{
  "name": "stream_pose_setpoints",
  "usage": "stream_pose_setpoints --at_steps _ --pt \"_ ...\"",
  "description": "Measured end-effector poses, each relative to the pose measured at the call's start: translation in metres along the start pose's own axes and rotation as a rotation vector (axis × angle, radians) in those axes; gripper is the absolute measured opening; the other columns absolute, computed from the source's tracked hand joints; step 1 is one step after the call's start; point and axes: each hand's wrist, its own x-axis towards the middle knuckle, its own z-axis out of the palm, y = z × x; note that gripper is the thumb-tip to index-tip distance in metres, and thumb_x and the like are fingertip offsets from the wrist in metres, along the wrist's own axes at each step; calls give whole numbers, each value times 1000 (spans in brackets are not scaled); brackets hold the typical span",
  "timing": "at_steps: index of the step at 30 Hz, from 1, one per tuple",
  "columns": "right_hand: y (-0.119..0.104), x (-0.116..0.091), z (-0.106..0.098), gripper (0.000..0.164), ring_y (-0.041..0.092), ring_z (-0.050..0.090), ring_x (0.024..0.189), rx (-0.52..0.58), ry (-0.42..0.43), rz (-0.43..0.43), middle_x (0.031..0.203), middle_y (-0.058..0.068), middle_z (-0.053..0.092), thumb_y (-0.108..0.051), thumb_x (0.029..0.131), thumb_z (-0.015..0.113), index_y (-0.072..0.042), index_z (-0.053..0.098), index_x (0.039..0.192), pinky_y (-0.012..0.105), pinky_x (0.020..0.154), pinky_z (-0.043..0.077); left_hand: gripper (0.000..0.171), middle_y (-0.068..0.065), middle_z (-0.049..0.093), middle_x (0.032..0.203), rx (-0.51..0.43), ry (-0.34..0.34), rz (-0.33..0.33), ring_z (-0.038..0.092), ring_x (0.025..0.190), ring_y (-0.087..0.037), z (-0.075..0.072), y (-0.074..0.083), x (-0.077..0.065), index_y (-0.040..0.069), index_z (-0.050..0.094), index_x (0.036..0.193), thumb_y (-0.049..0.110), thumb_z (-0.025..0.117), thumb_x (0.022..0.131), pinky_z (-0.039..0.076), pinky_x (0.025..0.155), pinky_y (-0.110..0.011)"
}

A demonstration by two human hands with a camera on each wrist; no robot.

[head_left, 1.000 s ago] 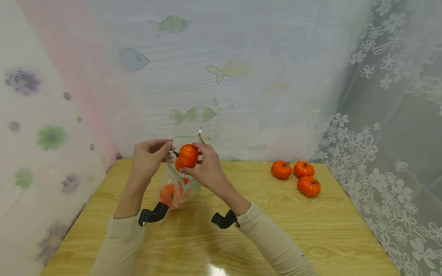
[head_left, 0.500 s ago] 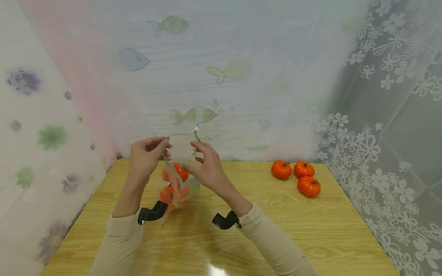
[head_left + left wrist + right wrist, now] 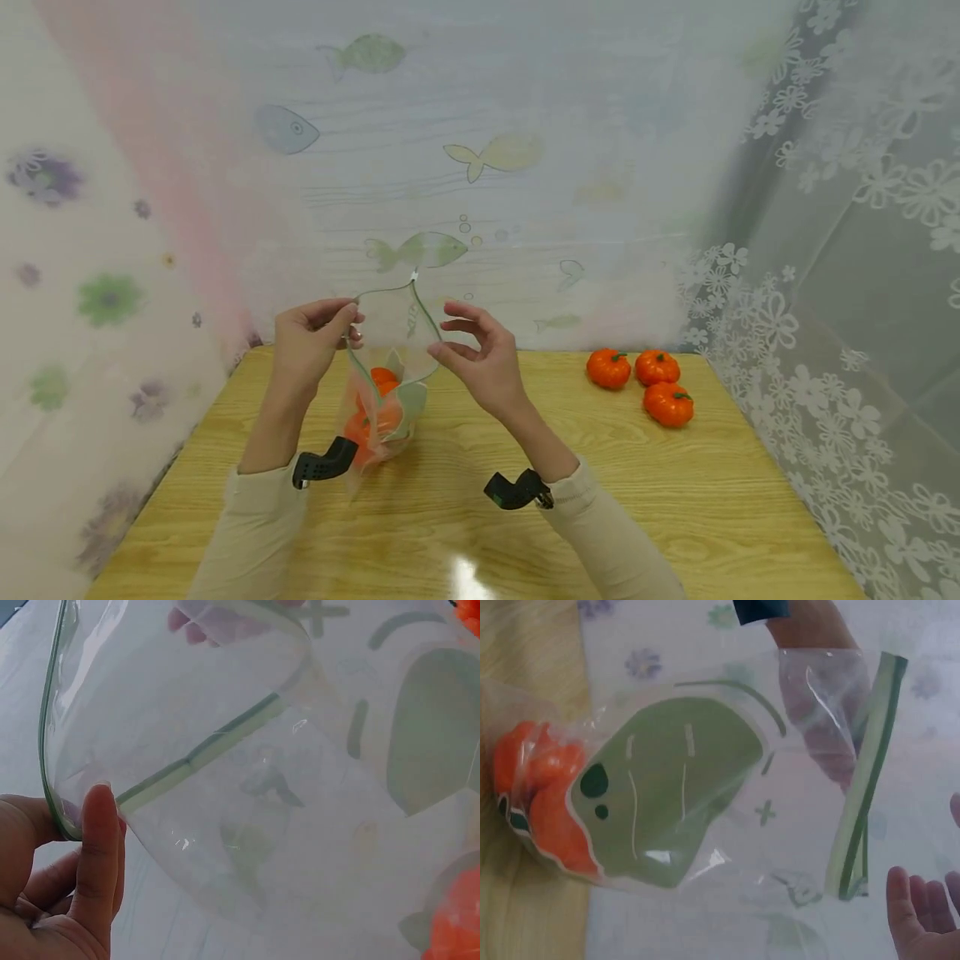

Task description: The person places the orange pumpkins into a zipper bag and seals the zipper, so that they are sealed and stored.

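The clear bag (image 3: 697,780) (orange pumpkins (image 3: 559,825) inside) is held over the left of the table (image 3: 600,467), its rim (image 3: 864,784) pinched by the left hand (image 3: 309,335), the right hand (image 3: 483,358) spread just beside it, with three more pumpkins (image 3: 666,406) grouped well apart.

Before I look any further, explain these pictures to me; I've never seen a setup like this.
No machine here: a person works bare-handed. The wide view is from a head camera; the two close views are from small cameras on the wrists. On the wooden table lie three orange pumpkins. The left hand pinches the rim of a clear bag with more pumpkins inside; the right hand is open beside the rim, apparently holding nothing.
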Motion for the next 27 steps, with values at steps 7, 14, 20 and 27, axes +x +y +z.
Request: stream_pose_setpoints --at_steps 7,14,20,27 --pt "27 -15 -56 37 17 64 98 -5 223 -59 114 -1 66 11 89 70 19 57 122 22 84 59 23 1 73 82 -40 -34 -12 66 63 -9 -6 -3 -2 -5 68 112 14 68 99 62 63 -23" --pt "67 -47 -136 23 10 65 85 -144 540 116 99 8 67 4 90 74 7 67 112 17 77 57 25 1 72 80 -68 -111 -61 67 63 -10 -13 -4 -2 -7 65 114 15 67 100 63 63 -24" --pt "91 -86 -211 26 4 60 77 -282 854 189 85 -10 64 1 89 77 13 66 110 11 70 52 32 2 72 81 -58 -126 -67 66 64 -10 -13 -6 -2 -11 62 118 15 66 101 63 62 -25" --pt "75 -122 -265 25 4 53 76 -349 1136 196 89 -7 59 5 86 76 8 67 109 10 68 47 37 0 72 84 -39 -120 -61 66 64 -10 -13 -7 -4 -14 60 121 17 66 101 63 64 -25"
